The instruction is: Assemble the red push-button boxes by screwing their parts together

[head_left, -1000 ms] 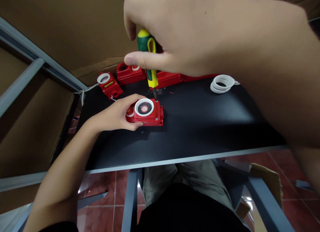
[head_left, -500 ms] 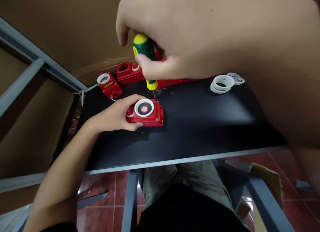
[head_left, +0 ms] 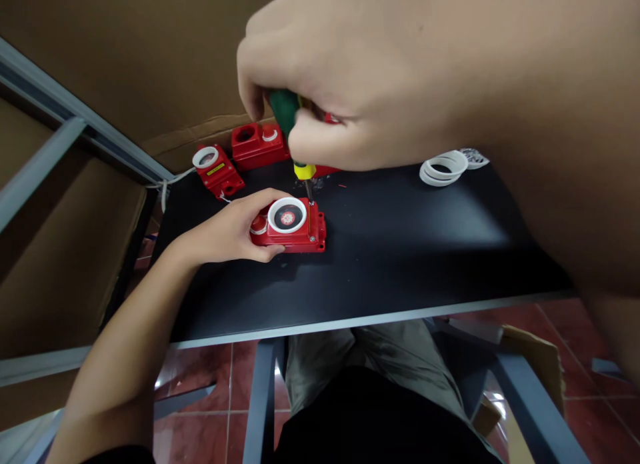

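A red plastic box (head_left: 295, 232) with a white ring around a round dial lies on the black table (head_left: 400, 251). My left hand (head_left: 233, 229) grips its left end and holds it flat. My right hand (head_left: 370, 77), close to the camera, is closed around a green and yellow screwdriver (head_left: 296, 141). The screwdriver stands nearly upright with its tip at the far right corner of the box lid. Most of the handle is hidden inside my fingers.
More red boxes (head_left: 255, 144) line the table's far edge, one (head_left: 217, 169) with a white ring and yellow label. Loose white rings (head_left: 443, 167) are stacked at the far right. Cardboard walls stand behind and to the left. The table's front edge is above my lap.
My right hand has slid down and wrapped further round the screwdriver handle, hiding most of it. The box and my left hand have stayed put.
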